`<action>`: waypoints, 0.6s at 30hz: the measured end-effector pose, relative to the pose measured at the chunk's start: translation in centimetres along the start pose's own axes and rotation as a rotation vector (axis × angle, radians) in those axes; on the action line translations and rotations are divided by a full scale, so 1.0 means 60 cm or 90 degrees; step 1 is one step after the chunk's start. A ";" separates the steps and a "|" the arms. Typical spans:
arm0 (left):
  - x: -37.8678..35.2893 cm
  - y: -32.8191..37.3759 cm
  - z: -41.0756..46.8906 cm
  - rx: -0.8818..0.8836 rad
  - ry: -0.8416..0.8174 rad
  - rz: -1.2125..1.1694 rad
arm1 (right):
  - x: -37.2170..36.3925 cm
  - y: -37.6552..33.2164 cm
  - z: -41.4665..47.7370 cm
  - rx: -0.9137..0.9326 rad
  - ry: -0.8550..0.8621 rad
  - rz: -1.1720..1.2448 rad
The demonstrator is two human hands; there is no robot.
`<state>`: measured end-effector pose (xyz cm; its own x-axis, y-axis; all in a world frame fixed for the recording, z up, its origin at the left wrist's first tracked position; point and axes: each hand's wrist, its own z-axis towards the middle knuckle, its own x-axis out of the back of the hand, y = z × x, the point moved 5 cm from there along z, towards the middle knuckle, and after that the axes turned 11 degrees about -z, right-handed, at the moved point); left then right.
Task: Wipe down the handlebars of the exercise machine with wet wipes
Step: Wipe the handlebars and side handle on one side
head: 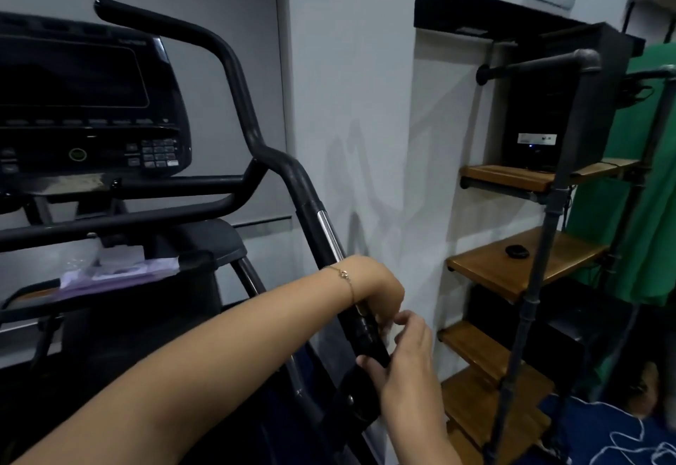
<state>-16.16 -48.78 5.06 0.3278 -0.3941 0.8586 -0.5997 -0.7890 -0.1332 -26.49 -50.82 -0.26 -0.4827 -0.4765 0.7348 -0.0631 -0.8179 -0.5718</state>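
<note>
Right hand (406,358), nearest the camera, is closed around the lower end of the exercise machine's right handlebar (322,241). Left hand (376,289), with a bracelet (344,276) on its wrist, is wrapped around the same bar just above. Wipe not discernible in either grip. Wet-wipe pack (117,270) lies on the console tray (55,300), left.

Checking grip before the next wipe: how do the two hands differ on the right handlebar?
The left hand sits higher on the handlebar, curled over it, a thin bracelet on its wrist. The right hand sits lower, fingers around the bar's black section, wrist bare. Both touch the same bar; no wipe is visible in either.
</note>
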 end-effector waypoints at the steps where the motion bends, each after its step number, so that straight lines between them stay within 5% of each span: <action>1: 0.007 -0.006 0.000 0.013 -0.008 0.000 | -0.001 0.000 0.002 0.001 -0.010 -0.005; 5: 0.067 -0.048 -0.022 0.084 0.081 0.141 | -0.004 -0.002 0.009 0.006 -0.050 -0.032; 9: 0.159 -0.146 -0.094 0.134 0.340 0.171 | -0.003 -0.011 0.007 0.049 -0.052 -0.069; 13: 0.166 -0.241 -0.142 0.100 0.647 -0.054 | 0.000 -0.015 0.005 0.070 -0.040 -0.069; 16: 0.090 -0.221 -0.156 0.008 0.901 -0.232 | 0.000 -0.017 0.005 0.075 -0.035 -0.077; 18: 0.037 -0.186 -0.149 -0.031 0.975 -0.306 | -0.001 -0.017 0.005 0.075 -0.036 -0.083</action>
<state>-15.28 -36.64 12.90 -0.5027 0.7176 0.4820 -0.6930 -0.6678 0.2715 -26.13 -50.08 0.42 -0.4266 -0.3780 0.8216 -0.0172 -0.9049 -0.4253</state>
